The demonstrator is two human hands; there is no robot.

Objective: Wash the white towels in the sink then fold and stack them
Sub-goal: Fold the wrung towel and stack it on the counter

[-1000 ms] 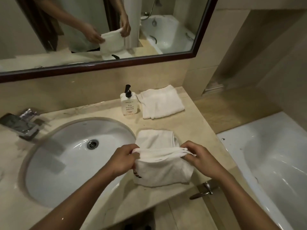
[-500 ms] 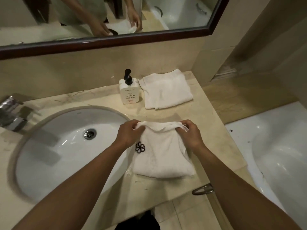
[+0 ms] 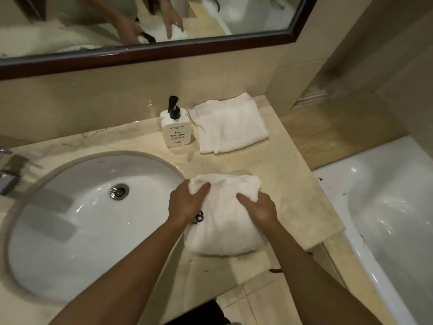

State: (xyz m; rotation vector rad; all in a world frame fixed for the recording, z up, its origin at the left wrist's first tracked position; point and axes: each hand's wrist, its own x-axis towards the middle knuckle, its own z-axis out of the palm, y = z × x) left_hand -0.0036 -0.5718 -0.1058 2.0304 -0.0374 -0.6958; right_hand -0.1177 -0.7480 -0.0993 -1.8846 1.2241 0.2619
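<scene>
A folded white towel (image 3: 225,228) with a small black flower emblem lies on the marble counter, just right of the white oval sink (image 3: 77,219). My left hand (image 3: 185,202) lies flat on its left part, fingers straight and spread. My right hand (image 3: 260,209) presses down on its right part, fingers flat. A second folded white towel (image 3: 230,124) sits at the back of the counter by the wall. The sink basin is dry-looking with nothing in it, its drain visible.
A white soap pump bottle (image 3: 175,129) stands left of the back towel. A chrome tap (image 3: 7,174) is at the far left. A white bathtub (image 3: 386,219) lies right of the counter edge. A framed mirror (image 3: 150,52) runs above.
Both hands lowered the pinched towel onto the counter, let go of its top edge and now press flat on it. The view tilted further down.
</scene>
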